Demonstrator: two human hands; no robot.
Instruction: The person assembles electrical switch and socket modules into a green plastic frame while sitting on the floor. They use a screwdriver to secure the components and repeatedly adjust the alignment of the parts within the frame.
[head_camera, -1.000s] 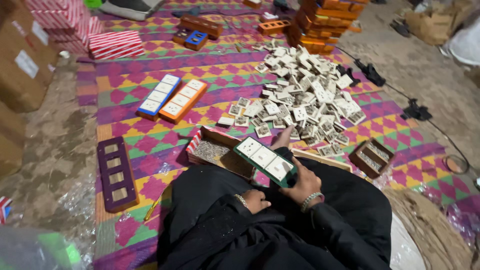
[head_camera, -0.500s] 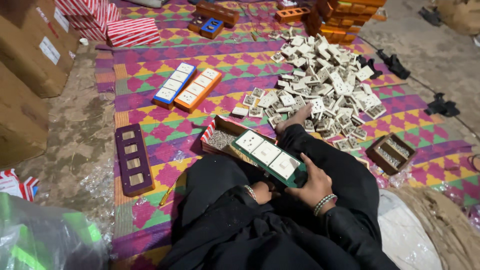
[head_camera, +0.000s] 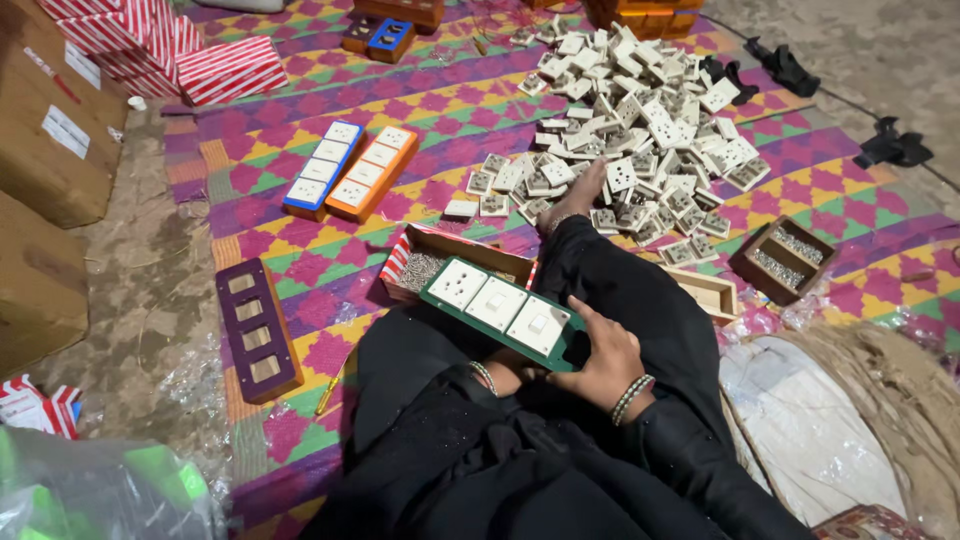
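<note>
The left hand (head_camera: 497, 372) lies mostly hidden — under the green switch panel (head_camera: 497, 305).

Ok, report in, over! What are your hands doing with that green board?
Right hand grips green switch board on the lap. Left hand tucked under it, mostly hidden. Box of screws just beyond. Nothing blocking.

A person in black clothing sits on a patterned mat (head_camera: 300, 150). The right hand (head_camera: 600, 362) grips the near end of a green switch board (head_camera: 497, 309) holding three white modules, resting it on the lap. The left hand (head_camera: 500, 375) lies mostly hidden beneath the board. Just behind the board sits an open box of screws (head_camera: 430, 265). A heap of white switches (head_camera: 640, 130) spreads across the mat beyond a bare foot (head_camera: 578, 192). A blue board (head_camera: 322, 170) and an orange board (head_camera: 372, 172) lie side by side to the left, and an empty purple frame (head_camera: 257, 328) lies nearer.
</note>
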